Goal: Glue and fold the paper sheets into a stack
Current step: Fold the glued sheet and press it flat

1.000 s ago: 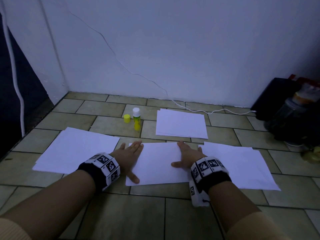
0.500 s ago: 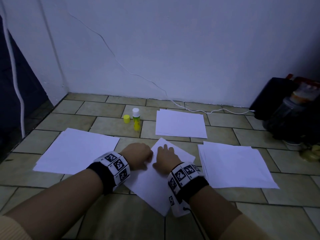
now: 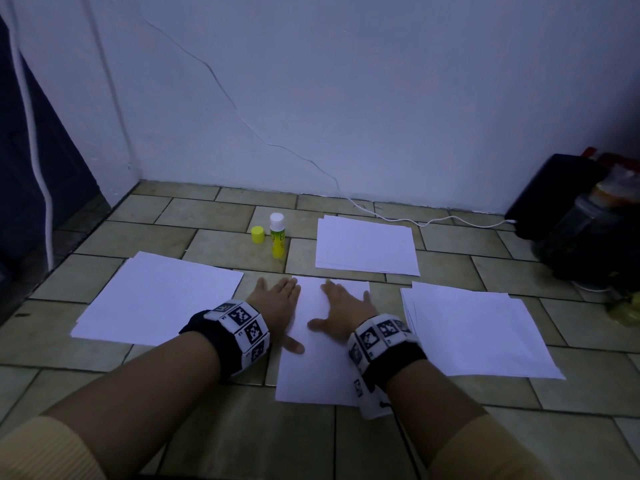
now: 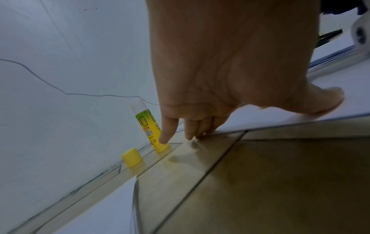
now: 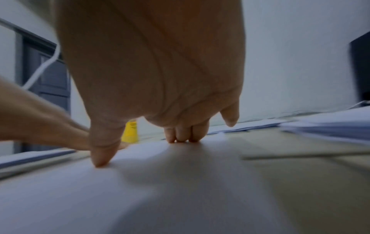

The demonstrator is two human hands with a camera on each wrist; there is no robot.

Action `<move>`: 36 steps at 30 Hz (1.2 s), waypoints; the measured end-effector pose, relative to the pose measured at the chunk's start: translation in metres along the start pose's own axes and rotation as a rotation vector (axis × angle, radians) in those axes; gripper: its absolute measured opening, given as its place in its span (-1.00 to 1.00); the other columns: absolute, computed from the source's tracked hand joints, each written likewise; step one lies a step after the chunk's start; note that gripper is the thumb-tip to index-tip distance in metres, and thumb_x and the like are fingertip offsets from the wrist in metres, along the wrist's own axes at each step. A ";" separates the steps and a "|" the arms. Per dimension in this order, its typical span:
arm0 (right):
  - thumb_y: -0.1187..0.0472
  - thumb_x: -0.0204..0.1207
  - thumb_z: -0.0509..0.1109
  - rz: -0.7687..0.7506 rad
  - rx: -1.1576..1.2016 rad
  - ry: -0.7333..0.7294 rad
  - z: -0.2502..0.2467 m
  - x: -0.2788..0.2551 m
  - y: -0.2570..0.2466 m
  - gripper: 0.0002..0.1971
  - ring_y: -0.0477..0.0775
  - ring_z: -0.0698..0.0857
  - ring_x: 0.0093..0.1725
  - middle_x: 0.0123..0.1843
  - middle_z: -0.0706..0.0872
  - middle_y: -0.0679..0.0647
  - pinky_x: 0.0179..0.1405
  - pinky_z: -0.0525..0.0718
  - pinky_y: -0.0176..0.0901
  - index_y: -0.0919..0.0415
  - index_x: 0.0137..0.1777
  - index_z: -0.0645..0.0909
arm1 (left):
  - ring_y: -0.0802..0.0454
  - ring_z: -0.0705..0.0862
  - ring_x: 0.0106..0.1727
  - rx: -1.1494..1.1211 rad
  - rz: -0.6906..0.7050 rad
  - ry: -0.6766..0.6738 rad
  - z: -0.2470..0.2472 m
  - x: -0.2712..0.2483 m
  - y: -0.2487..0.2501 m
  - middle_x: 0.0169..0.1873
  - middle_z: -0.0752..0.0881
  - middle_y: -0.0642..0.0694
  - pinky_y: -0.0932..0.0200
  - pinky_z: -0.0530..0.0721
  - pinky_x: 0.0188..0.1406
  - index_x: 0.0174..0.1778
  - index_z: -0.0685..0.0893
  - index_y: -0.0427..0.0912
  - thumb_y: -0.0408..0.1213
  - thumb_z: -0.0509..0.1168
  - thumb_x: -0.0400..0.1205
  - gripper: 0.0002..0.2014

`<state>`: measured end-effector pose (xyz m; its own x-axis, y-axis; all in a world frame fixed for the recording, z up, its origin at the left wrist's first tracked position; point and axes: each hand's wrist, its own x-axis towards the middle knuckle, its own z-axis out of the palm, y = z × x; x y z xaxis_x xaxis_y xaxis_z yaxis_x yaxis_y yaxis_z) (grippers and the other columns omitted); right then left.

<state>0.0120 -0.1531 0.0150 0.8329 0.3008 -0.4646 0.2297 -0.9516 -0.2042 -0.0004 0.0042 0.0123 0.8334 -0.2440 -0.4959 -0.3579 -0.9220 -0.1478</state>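
Hands lie flat on a folded sheet [image 3: 322,344] in the middle of the tiled floor [image 3: 173,233]. The left hand [image 3: 277,301] presses along the sheet's left edge, fingers straight and together, thumb stretched onto the paper; it grips nothing. In the left wrist view the fingertips [image 4: 165,139] touch down just at the paper's border, partly on the tile. The right hand [image 3: 348,311] rests on the sheet itself, fingers straight and pointing to 12 o'clock, thumb spread toward 9 o'clock; it too holds nothing, only pressing down. From the sheet, a pile of paper [image 3: 159,296] lies at 9 o'clock, a second pile [image 3: 478,330] at 3 o'clock, and a smaller stack [image 3: 365,245] at 1 o'clock, near the wall [image 3: 381,98]. The three piles are all apart from the sheet. A glue stick [image 3: 277,235] stands upright at 11 o'clock, uncapped, with its yellow cap [image 3: 257,234] just beside it on the left. A thin white cable [image 3: 429,221] runs along the floor by the wall toward a dark bag [image 3: 554,199] at the right corner.
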 end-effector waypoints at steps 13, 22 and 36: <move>-0.05 0.51 0.43 0.042 -0.100 0.211 -0.004 -0.005 0.017 -0.35 0.23 0.22 0.54 0.54 0.25 0.20 0.42 0.41 0.15 0.15 0.52 0.31 | -0.09 0.42 0.41 -0.033 0.050 0.201 -0.019 -0.010 -0.013 0.39 0.50 -0.15 -0.02 0.40 0.35 0.40 0.48 -0.19 0.24 0.12 0.65 -0.40; 0.03 0.66 0.24 -0.126 -0.152 0.051 0.009 -0.010 0.000 -0.30 0.11 0.02 0.67 0.72 -0.04 0.04 0.57 0.11 0.26 0.04 0.69 -0.03 | -0.08 0.42 0.42 0.022 0.103 0.162 -0.012 -0.010 -0.011 0.44 0.40 -0.09 -0.04 0.47 0.32 0.60 0.27 -0.10 0.05 0.27 0.64 -0.36; -0.18 0.23 0.62 0.019 -0.097 -0.144 -0.009 -0.026 0.082 0.38 0.08 -0.28 0.69 0.70 -0.36 0.08 0.62 -0.17 0.29 0.21 0.65 -0.43 | 0.02 -0.30 0.69 -0.291 0.089 0.051 0.022 -0.010 -0.031 0.68 -0.29 -0.06 -0.22 -0.22 0.62 0.67 -0.06 -0.19 0.30 0.42 0.41 0.12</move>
<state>0.0139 -0.2392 0.0183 0.7582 0.2823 -0.5877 0.2681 -0.9567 -0.1137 -0.0067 0.0423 0.0028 0.8268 -0.3355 -0.4515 -0.3008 -0.9420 0.1490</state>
